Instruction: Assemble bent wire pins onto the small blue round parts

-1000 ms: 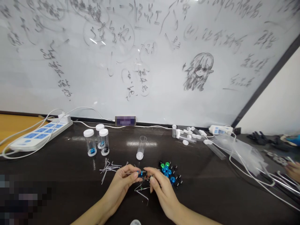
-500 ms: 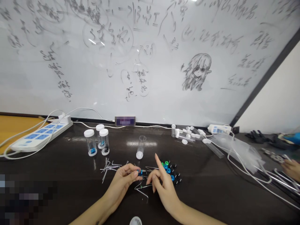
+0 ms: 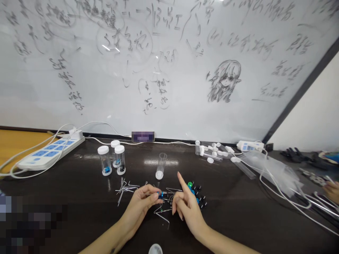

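My left hand [image 3: 140, 202] is closed, its thumb and fingertips pinching a small blue knob-like piece [image 3: 160, 195]. A thin metal rod shows at the piece's left side, and a dark and silver end sticks out to its right. To the right of it is my right hand [image 3: 188, 208], its index finger stretched up and the other fingers bent. I see nothing held in it, and a gap separates it from the piece. Bent metal wires [image 3: 162, 214] lie between and under the hands. Several blue, green and black knobs with screws [image 3: 202, 204] lie behind the right hand, partly hidden.
Hex-key-like bent rods [image 3: 124, 188] lie left of my left hand. A clear tube [image 3: 161, 163] stands ahead. Capped tubes [image 3: 105, 160] stand at left near a power strip [image 3: 50, 153]. Tubes and caps [image 3: 212, 153], plastic bags [image 3: 270, 169] and cables lie right. Another person's hand [image 3: 331, 192] shows at the right edge.
My right hand has drawn away to the right from the blue piece, widening the gap. My left hand keeps its pinch. The whole view has shifted slightly.
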The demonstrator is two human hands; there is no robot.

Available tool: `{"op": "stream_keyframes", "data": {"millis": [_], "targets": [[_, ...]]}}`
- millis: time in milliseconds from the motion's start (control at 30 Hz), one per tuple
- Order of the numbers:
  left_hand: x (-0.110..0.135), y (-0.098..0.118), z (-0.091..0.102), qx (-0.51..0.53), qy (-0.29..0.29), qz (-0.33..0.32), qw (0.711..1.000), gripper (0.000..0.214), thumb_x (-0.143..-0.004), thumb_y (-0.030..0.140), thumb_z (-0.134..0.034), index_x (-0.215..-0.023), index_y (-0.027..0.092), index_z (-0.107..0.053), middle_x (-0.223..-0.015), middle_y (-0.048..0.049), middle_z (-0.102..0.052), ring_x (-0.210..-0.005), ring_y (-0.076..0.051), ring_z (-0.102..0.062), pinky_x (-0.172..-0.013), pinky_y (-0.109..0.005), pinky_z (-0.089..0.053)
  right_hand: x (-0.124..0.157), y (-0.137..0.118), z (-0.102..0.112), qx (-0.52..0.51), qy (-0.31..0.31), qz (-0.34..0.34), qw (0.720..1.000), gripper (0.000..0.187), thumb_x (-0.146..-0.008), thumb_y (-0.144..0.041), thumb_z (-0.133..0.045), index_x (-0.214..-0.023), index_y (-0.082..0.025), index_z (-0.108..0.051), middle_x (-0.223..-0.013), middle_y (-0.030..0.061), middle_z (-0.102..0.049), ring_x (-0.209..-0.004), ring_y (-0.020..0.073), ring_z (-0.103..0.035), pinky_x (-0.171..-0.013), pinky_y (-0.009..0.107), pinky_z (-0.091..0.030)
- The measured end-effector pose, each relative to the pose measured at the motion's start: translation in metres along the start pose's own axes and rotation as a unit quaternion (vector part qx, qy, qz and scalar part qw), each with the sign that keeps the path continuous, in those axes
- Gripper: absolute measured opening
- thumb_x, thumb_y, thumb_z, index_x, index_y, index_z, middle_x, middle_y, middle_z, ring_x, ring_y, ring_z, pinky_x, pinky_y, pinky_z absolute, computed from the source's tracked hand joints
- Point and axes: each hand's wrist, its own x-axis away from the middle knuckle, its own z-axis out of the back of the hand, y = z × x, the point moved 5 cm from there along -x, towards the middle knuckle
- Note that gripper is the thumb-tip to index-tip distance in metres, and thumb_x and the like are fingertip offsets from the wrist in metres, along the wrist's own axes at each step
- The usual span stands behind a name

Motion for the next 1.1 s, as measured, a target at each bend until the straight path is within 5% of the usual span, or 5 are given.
{"op": "stream_keyframes", "data": {"millis": [467,633,733,867,1100], "targets": [[0.001,0.0,-0.002,0.003,-0.01,0.011,1.0,0.006,-0.071,0.019,-0.074,-0.074,0.015,-0.07,-0.082,-0.0017,-0.063,-0.074,-0.012,-0.06,-0.076,-0.025,-0.049,-0.019,-0.014,0.006,-0.034,0.027,-0.004,0.999,0.077,-0.08,-0.011,-0.037,-0.147,-0.016,0.0,-0.059,-0.0024,-0.065,-0.035,0.0078,-0.029,-0.037,0.017,-0.023],[-0.001,-0.001,0.0,-0.003,-0.015,0.007,1.0,0.006,-0.071,0.019,-0.073,-0.075,0.015,-0.07,-0.081,-0.0017,-0.063,-0.074,-0.012,-0.059,-0.076,-0.025,-0.049,-0.046,-0.014,0.015,0.09,-0.01,-0.047,0.995,0.083,-0.076,-0.01,-0.037,-0.147,-0.015,0.005,-0.056,-0.0038,-0.066,-0.034,0.0096,-0.034,-0.036,0.017,-0.026],[-0.002,-0.002,0.002,-0.004,-0.011,0.007,1.0,0.006,-0.072,0.019,-0.073,-0.075,0.015,-0.07,-0.082,-0.0019,-0.063,-0.075,-0.012,-0.059,-0.076,-0.025,-0.049,-0.073,-0.013,0.025,0.31,-0.029,-0.065,0.948,0.08,-0.077,-0.01,-0.036,-0.147,-0.014,0.001,-0.055,-0.0045,-0.068,-0.046,0.0123,-0.054,-0.048,0.019,-0.041],[-0.001,-0.003,0.002,-0.002,-0.015,0.011,1.0,0.006,-0.072,0.019,-0.073,-0.076,0.015,-0.07,-0.083,-0.0021,-0.063,-0.074,-0.012,-0.059,-0.076,-0.025,-0.049,-0.122,-0.011,0.046,0.403,-0.011,-0.094,0.91,0.072,-0.081,-0.012,-0.045,-0.146,-0.019,-0.016,-0.052,-0.0046,-0.066,-0.068,0.0161,-0.065,-0.07,0.024,-0.047],[0.0,0.0,-0.003,0.008,-0.017,0.014,1.0,0.009,-0.069,0.02,-0.075,-0.073,0.014,-0.069,-0.077,-0.0027,-0.064,-0.072,-0.013,-0.06,-0.074,-0.026,-0.05,-0.19,0.003,0.092,0.53,0.051,-0.185,0.826,0.027,-0.092,-0.025,-0.055,-0.117,-0.015,-0.053,-0.116,0.0081,-0.057,-0.095,0.0213,-0.061,-0.08,0.04,-0.051]]}}
